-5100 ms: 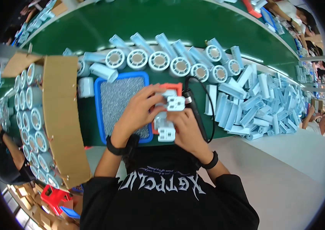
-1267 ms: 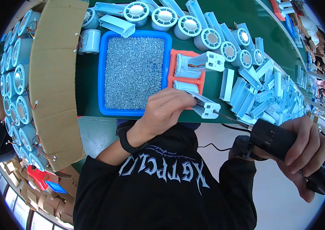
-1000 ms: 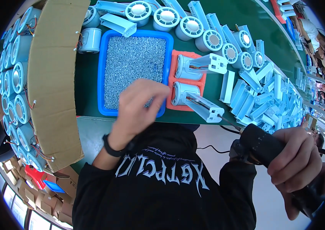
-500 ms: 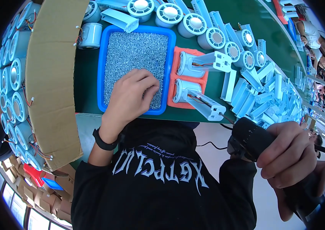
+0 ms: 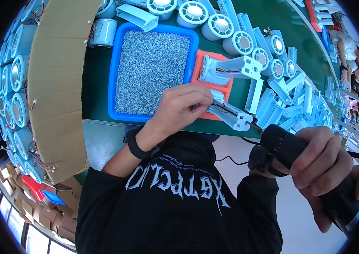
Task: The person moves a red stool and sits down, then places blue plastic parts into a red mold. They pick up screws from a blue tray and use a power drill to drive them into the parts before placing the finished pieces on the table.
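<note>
Blue plastic forms the tray [image 5: 112, 80] the left hand [image 5: 181, 108] was over earlier; the right hand [image 5: 325, 163] grips a black screwdriver [image 5: 283, 146]. Within the orange holder [image 5: 226, 90], the pale cup [image 5: 217, 94] has a handle [image 5: 230, 118] seemingly light, stiff and slick, best held by its sides; the left fingers [image 5: 205, 100] now pinch at its inner end, contents hidden.

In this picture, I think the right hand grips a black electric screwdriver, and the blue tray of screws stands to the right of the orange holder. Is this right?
Not quite: the blue tray of screws stands to the left of the orange holder, as the head view shows. The right hand does grip a black electric screwdriver.
</note>
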